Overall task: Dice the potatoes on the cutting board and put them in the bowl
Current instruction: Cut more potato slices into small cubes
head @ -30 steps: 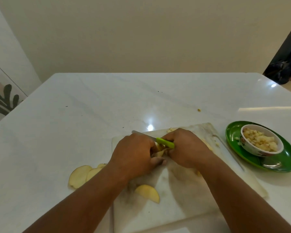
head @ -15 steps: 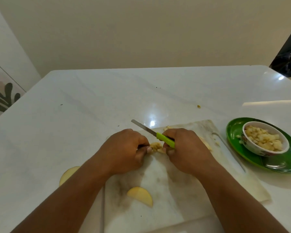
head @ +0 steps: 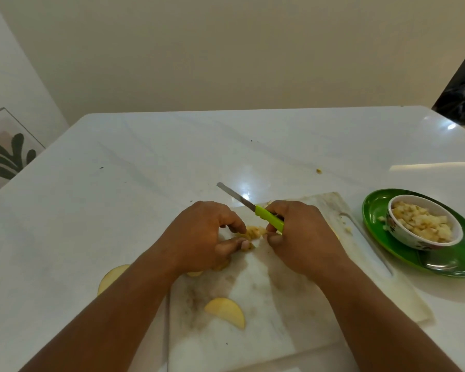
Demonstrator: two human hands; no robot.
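Observation:
On the white cutting board (head: 287,318) lies a small heap of diced potato (head: 254,232) between my hands. My left hand (head: 202,234) pinches the heap with curled thumb and fingers. My right hand (head: 301,234) grips the green handle of a knife (head: 269,217), blade pointing up and left, clear of the board. A potato slice (head: 227,311) lies on the board's near part. More slices (head: 110,277) lie on the table left of the board, partly hidden by my left forearm. The white bowl (head: 403,232) at right holds diced potato.
The bowl stands on a green plate (head: 457,261) right of the board. A potato crumb (head: 319,171) lies on the white table (head: 118,197) behind the board. A framed picture (head: 6,154) leans at far left.
The knife blade has lifted off the board and now points up and left. My hands have drawn slightly apart, baring the diced heap between them. The camera has tilted down.

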